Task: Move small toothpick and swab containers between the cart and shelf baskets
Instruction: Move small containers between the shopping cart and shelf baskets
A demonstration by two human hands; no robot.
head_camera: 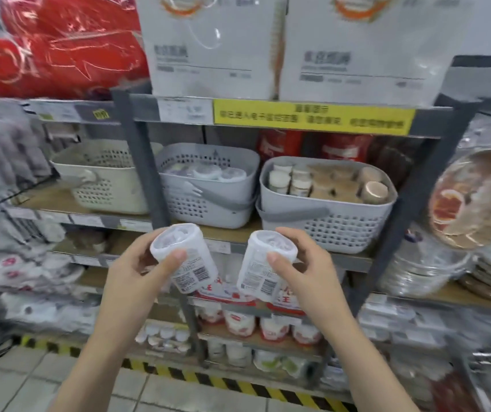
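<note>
In front of the shelf, the left hand (137,272) grips one white translucent plastic swab container (183,257) and the right hand (306,272) another (268,263), both tilted, lids up. Neither is yet in the grey perforated basket (208,209) above, which seems half stocked.

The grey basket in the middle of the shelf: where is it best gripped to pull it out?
Grip the middle basket by its darker handle, which hangs down its front wall. Come from the front, from the aisle: a shelf post crowds its left side and another basket its right.
</note>
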